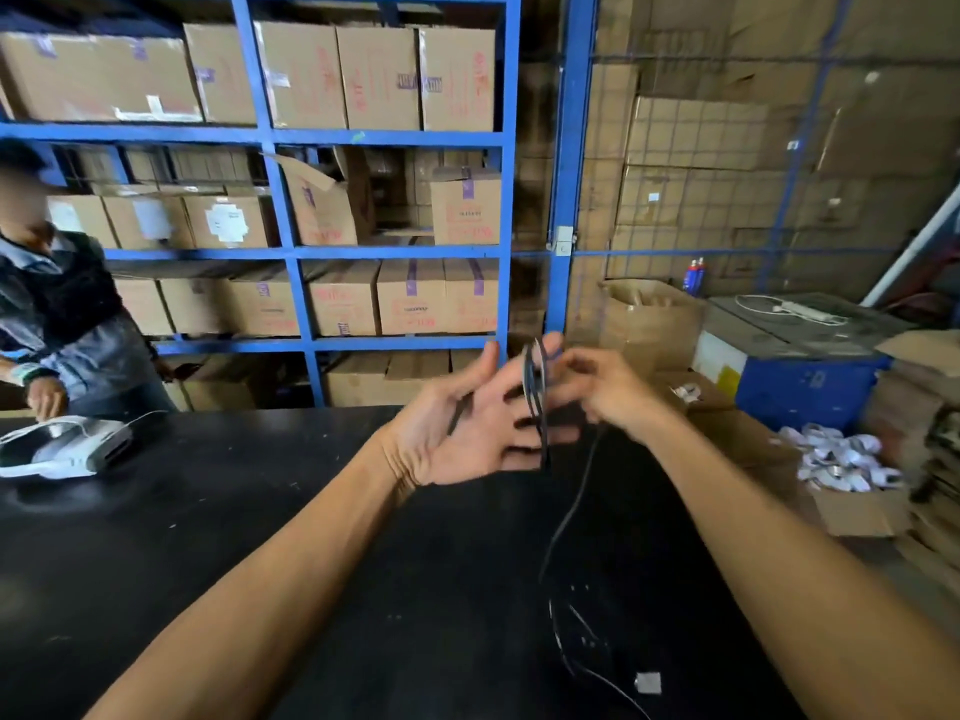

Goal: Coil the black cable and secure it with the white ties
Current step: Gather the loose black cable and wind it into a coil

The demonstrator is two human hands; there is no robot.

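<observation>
The black cable (535,387) is looped several times around the spread fingers of my left hand (467,423), which is raised palm-up above the black table (208,537). My right hand (597,387) pinches the cable strand beside the loops. From there the loose cable (569,511) hangs down to the table and ends near a small grey square plug (648,683). No white tie is visible in either hand.
A person stands at the far left with a hand by a white and grey device (67,446). An open carton of white bundles (841,465) sits at the right. Blue shelving (291,252) full of cardboard boxes stands behind the table.
</observation>
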